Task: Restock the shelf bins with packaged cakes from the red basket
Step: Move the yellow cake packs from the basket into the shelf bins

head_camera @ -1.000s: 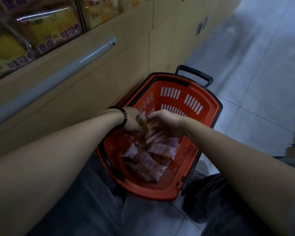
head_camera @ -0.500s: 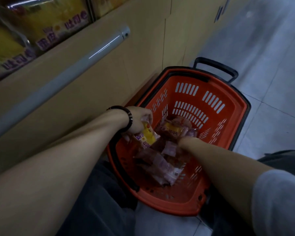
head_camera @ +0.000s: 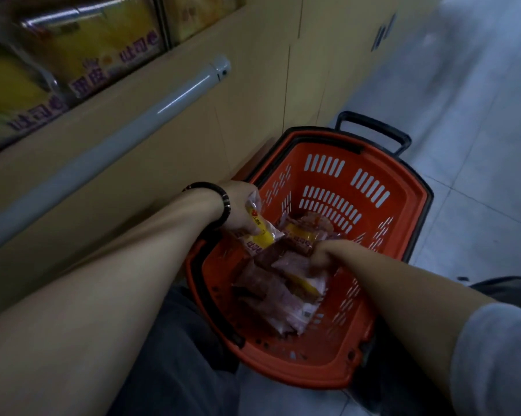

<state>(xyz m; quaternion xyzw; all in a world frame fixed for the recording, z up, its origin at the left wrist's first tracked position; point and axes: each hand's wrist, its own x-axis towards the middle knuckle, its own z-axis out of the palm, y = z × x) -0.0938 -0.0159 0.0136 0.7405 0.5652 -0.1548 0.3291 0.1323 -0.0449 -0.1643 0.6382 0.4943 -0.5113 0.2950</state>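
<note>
"吐司" on shelf packages (head_camera: 82,55)

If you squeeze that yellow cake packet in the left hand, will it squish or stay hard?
It probably squishes. The yellow cake packet has a thin, shiny, crinkled wrapper that bends where the left hand pinches it. It is likely light too, since the fingers alone hold it over the red basket. The glossy film may be a bit slippery.

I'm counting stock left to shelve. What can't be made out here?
Head view only:
- Right hand: fingers buried among the packaged cakes, so its grasp is unclear.
- Cake count: packets overlap in the red basket.
- Shelf bins: cut off by the top and left edges, so fill level unknown.
- Left hand: holds a yellow cake packet; print too blurred to read.
</note>
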